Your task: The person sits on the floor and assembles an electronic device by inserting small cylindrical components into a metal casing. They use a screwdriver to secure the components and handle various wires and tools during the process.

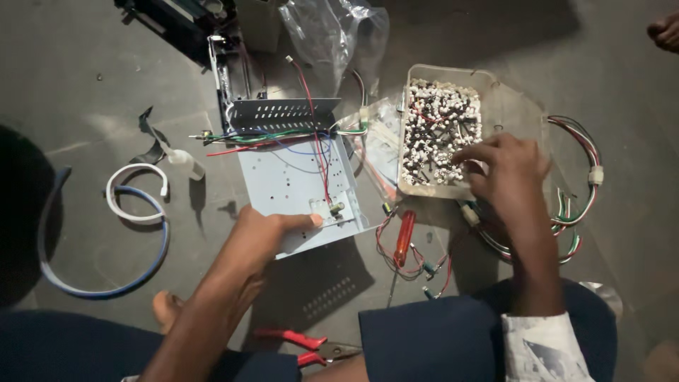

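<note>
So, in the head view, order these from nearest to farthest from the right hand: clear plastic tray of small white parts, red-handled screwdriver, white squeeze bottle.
1. Clear plastic tray of small white parts: under the right hand.
2. Red-handled screwdriver: lower left of it.
3. White squeeze bottle: far left, past the grey metal plate.

Floor workshop (wires (580, 177), pliers (300, 345))

Around the one white metal plate (297, 187) you have: one clear tub (509, 99) of small connectors to its right, too many to count; one red-handled screwdriver (404, 237) and one pair of red pliers (304, 346) below it; one plastic bag (332, 32) above; one small white bottle (185, 161) and two looped cables (134, 194) to its left.
</note>
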Demonstrator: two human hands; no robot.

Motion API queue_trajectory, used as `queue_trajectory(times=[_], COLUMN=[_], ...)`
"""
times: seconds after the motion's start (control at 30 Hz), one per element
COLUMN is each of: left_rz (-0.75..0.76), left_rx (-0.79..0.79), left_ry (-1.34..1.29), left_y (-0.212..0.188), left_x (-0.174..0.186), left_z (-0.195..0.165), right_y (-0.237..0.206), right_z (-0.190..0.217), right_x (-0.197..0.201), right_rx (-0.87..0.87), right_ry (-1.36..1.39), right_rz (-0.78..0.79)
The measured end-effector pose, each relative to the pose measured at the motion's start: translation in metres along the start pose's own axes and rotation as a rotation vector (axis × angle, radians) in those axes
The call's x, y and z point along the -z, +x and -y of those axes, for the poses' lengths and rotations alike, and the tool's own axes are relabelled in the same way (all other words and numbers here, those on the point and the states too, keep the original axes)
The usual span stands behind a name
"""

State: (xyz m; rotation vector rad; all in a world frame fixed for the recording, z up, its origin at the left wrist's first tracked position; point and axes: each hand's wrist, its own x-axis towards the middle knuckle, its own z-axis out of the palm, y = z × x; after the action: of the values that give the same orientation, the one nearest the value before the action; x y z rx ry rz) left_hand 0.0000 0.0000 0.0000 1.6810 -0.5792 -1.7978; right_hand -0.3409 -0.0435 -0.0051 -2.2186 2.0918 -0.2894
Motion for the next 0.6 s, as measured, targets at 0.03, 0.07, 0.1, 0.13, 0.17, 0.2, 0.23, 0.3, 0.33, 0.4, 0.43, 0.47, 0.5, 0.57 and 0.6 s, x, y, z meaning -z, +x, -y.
queue_trajectory(times=[0.03, 0.07, 0.1, 0.13, 0.17, 0.2, 0.23, 0.3, 0.33, 0.4, 0.43, 0.47, 0.5, 0.57, 0.6], left_rz=[0.011, 0.021, 0.032, 0.037, 0.038, 0.039, 0.034, 0.032, 0.043, 0.055, 0.056, 0.057, 0.057, 0.060, 0.058], left_rx=[0.001, 0.005, 0.012, -0.005, -0.025, -0.046, -0.040, -0.022, -0.035, -0.069, -0.076, -0.084, -0.090, -0.089, -0.091], left_ry=[-0.004, -0.009, -0.014, -0.005, 0.006, 0.018, 0.022, 0.026, 0.002, -0.041, -0.042, -0.044, -0.047, -0.046, -0.046], left_y=[0.004, 0.007, 0.009, 0.010, 0.009, 0.010, 0.009, 0.010, 0.010, 0.008, 0.007, 0.007, 0.008, 0.010, 0.010], left_x=[0.007, 0.015, 0.022, 0.025, 0.026, 0.027, 0.024, 0.025, 0.026, 0.025, 0.024, 0.025, 0.026, 0.029, 0.030], left_z=[0.006, 0.011, 0.013, 0.018, 0.025, 0.029, 0.031, 0.027, 0.028, 0.037, 0.040, 0.045, 0.047, 0.053, 0.057], right_y=[-0.001, -0.001, 0.000, -0.001, -0.007, -0.012, -0.014, -0.009, -0.007, -0.011, -0.013, -0.016, -0.018, -0.022, -0.025], right_z=[0.008, 0.015, 0.023, 0.028, 0.029, 0.031, 0.031, 0.034, 0.037, 0.038, 0.038, 0.038, 0.039, 0.042, 0.042], right_x=[-0.011, -0.019, -0.025, -0.031, -0.038, -0.043, -0.045, -0.045, -0.045, -0.052, -0.055, -0.059, -0.061, -0.067, -0.070], right_rx=[0.029, 0.038, 0.046, 0.055, 0.065, 0.076, 0.085, 0.079, 0.076, 0.091, 0.099, 0.097, 0.096, 0.081, 0.069], right_ry=[-0.058, -0.074, -0.091, -0.102, -0.076, -0.050, -0.025, -0.030, -0.034, -0.020, -0.015, -0.031, -0.048, -0.067, -0.068], right_rz=[-0.022, -0.006, 0.013, 0.031, 0.024, 0.017, 0.011, 0.019, 0.023, 0.029, 0.033, 0.026, 0.020, 0.013, 0.008])
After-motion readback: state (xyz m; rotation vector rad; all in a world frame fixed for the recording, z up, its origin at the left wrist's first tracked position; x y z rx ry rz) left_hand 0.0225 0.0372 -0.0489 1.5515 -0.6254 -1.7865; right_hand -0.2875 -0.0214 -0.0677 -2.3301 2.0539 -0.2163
